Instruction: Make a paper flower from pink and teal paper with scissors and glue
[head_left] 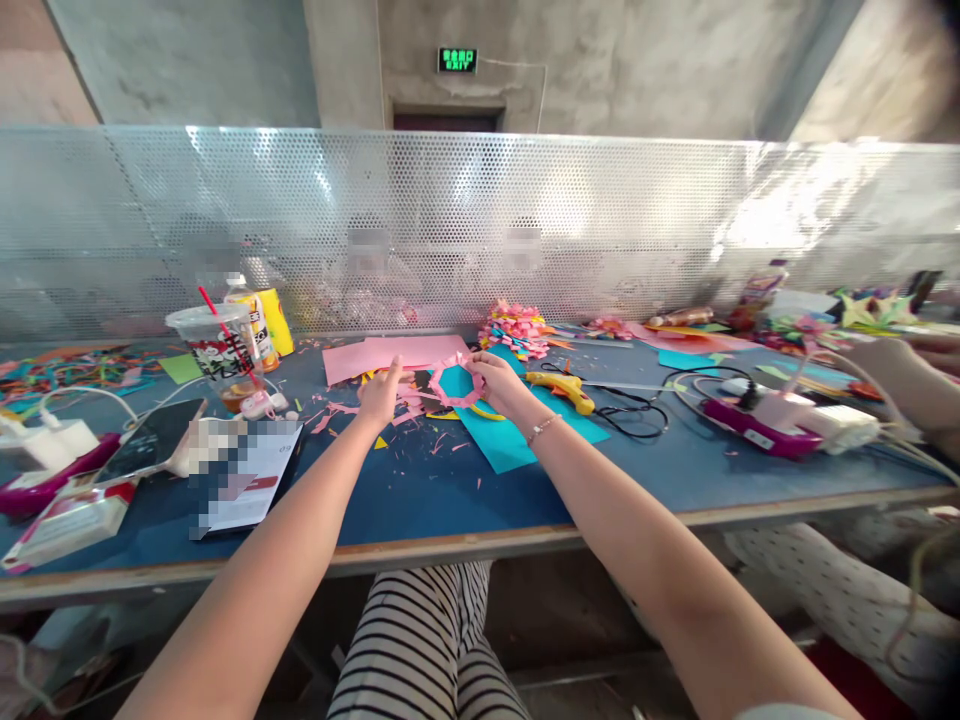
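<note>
My right hand (495, 382) pinches the right side of a folded pink paper ring (436, 388), which is held up just above the table. Through the ring's middle, blue shows. To the left of the ring, my left hand (380, 397) has its fingers apart, pointing up and toward it, with nothing visible in them. Under and beside the right hand lies a blue paper sheet (499, 452). Behind the left hand is a pink paper sheet (345, 366), and pink paper scraps (341, 408) are scattered around that hand. A yellow glue gun (562, 388) rests right of the right hand.
A phone (259, 480), a plastic cup with a red straw (217, 350) and a purple power strip (67, 480) stand left. On the right are a black cable (637, 425) and another purple power strip (757, 430). A perforated metal screen (450, 220) borders the back. Another person's arm (892, 370) reaches in.
</note>
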